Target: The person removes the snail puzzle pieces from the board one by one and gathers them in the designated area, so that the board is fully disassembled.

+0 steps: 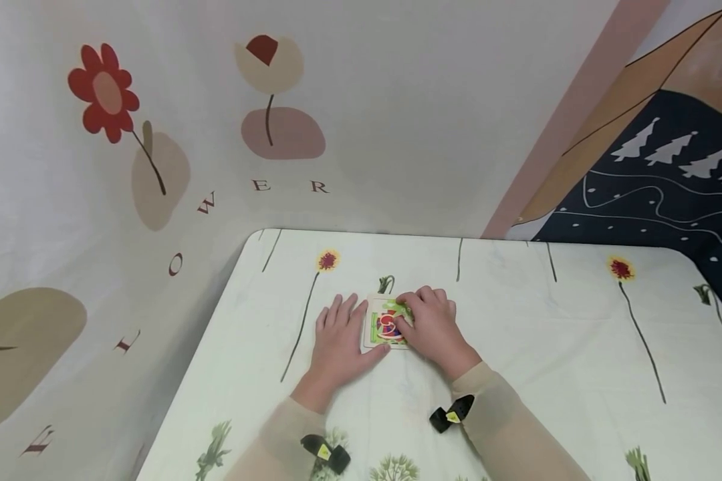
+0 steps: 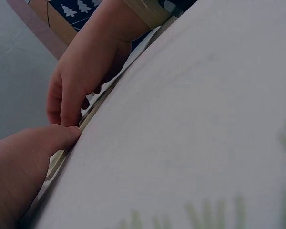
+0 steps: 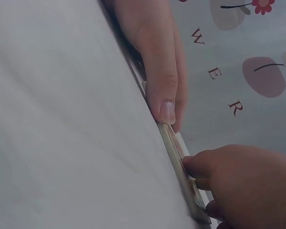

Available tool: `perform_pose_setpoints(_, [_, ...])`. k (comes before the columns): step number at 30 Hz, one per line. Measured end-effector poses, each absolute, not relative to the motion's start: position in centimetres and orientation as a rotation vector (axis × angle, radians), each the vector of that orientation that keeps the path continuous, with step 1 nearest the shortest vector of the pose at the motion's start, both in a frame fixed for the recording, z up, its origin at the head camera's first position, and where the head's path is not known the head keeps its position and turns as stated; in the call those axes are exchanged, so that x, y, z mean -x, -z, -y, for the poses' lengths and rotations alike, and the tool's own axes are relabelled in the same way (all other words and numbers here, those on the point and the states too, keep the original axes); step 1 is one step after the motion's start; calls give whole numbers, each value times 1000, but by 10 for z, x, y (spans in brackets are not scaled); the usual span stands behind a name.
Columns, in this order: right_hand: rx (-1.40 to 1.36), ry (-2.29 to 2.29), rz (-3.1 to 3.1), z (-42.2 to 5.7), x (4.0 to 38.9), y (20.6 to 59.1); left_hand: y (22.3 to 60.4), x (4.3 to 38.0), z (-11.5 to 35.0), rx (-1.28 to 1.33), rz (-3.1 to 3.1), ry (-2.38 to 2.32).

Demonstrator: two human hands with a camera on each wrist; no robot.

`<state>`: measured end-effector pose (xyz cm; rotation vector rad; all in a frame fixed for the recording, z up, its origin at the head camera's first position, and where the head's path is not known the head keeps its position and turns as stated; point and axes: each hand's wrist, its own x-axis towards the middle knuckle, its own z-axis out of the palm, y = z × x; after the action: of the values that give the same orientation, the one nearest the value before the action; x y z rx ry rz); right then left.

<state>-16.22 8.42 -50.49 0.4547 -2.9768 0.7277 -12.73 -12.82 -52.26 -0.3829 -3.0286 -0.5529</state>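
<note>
A small flat square puzzle board (image 1: 384,326) with a pale rim and a red, blue and green picture lies on the table. My left hand (image 1: 339,339) rests along its left side, fingers straight and thumb (image 3: 167,112) at the near edge. Over the right part of the board is my right hand (image 1: 436,327), thumb and index finger bent, their tips touching the picture. Both wrist views show the board edge-on, thin and low. My right palm and fingers hide the board's right side; whether a loose piece sits between those fingertips cannot be seen.
A white tablecloth (image 1: 547,374) printed with flowers covers the table. Behind it and to the left hangs pale cloth (image 1: 397,133) with flower prints and letters. A dark panel with tree shapes (image 1: 656,194) is at the far right.
</note>
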Motion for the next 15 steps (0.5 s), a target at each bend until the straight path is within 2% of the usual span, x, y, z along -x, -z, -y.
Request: perform_pose_setpoints(15, [-447, -866, 2932, -83, 164, 506, 521, 128, 127, 391, 3005, 574])
